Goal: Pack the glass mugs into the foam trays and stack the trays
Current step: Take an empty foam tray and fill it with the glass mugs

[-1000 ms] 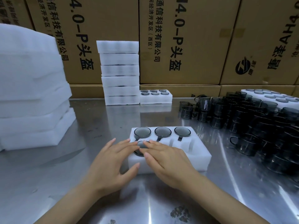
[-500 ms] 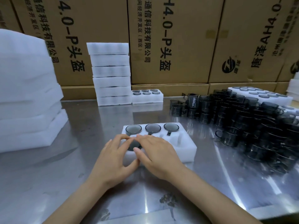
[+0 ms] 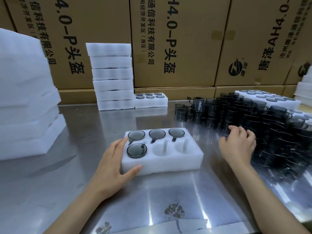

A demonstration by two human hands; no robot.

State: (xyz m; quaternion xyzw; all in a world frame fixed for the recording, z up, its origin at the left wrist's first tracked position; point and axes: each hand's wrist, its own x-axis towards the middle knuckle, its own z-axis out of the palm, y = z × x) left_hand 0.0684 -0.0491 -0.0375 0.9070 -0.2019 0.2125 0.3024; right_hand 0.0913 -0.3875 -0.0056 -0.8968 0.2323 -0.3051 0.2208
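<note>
While left hand braces foam tray — long axis left-right, fingers straight, right hand curled — grip unclear

You're facing a brushed steel bench w/ bright overhead light glaring off it in white streaks near the front edge. Behind it, a wall of big brown cardboard cartons fills the whole bkgd, printed w/ black Chinese text and "4.0-P". Lower, flatter cartons sit under them at bench level.
</note>
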